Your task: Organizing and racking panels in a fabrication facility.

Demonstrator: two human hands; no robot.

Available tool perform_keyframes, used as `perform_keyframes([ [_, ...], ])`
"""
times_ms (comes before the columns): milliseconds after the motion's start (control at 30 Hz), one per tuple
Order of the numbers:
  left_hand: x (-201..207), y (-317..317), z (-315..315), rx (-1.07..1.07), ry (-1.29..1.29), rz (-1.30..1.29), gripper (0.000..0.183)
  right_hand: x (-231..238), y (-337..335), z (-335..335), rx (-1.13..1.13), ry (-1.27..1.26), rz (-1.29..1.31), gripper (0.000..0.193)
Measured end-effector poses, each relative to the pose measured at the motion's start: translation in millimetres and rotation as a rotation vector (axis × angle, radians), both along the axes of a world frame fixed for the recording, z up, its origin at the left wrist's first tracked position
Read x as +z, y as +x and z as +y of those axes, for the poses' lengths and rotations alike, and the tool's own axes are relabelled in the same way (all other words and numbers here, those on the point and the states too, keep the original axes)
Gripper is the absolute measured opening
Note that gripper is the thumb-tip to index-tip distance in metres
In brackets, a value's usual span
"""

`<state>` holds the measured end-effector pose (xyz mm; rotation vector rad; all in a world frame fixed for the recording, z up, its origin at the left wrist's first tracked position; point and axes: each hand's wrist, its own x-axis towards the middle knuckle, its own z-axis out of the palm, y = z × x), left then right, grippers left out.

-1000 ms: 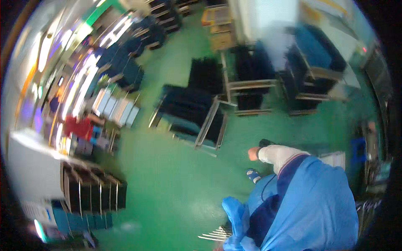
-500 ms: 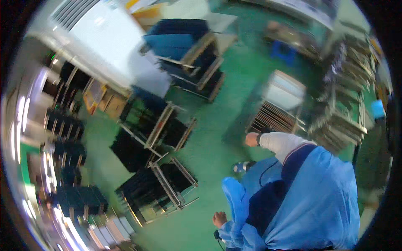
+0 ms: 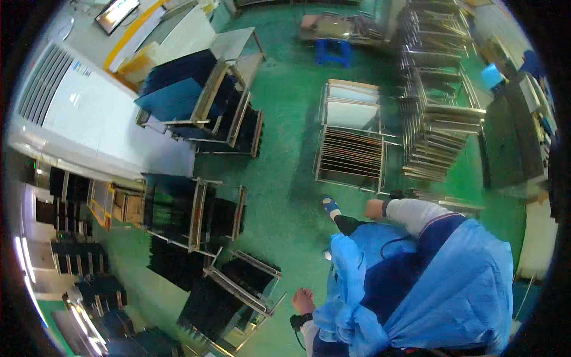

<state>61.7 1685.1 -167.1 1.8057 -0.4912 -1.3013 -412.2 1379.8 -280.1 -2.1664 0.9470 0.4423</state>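
Note:
My left hand (image 3: 304, 301), low in the head view, is loosely closed over the green floor, and no object shows in it. A dark band circles that wrist. My right hand (image 3: 374, 208) is also curled closed with nothing visible in it, and a dark band sits on its wrist. Just beyond it stands a wire rack (image 3: 351, 156) with thin upright boards in its slots and paler panels at its far end. The hand appears apart from this rack. A foot in a blue shoe (image 3: 329, 206) shows on the floor beside the right hand.
Metal carts with dark panels (image 3: 229, 285) line my left, with a large white cabinet (image 3: 89, 113) behind them. Stacked metal racks (image 3: 440, 113) stand at the right. Farther off is a blue stool (image 3: 333, 52). The green floor (image 3: 276, 160) runs between the rows.
The view has turned, so the carts and racks sit farther left in the picture. The wire rack stands more upright in view. A shod foot has come forward. Both hands remain closed.

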Motion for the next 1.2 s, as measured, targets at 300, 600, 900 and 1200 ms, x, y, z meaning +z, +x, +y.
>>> perform_keyframes([
  [300,50.9,22.4,-132.8,0.098,0.128,0.112,0.022,30.1,79.2,-63.8,-0.22,0.254,0.085,0.014],
  [600,17.4,62.6,-214.5,0.289,0.137,0.443,0.022,76.6,109.2,-184.0,-0.476,0.388,0.085,0.021],
  [900,19.3,28.0,-360.5,-0.286,0.038,0.14,0.019,7.6,20.5,-205.9,-0.09,-0.296,0.022,0.018],
  [1200,40.0,68.0,-520.8,-0.424,0.065,0.021,0.021,91.3,56.6,-251.7,-1.3,0.537,-0.009,0.021],
])
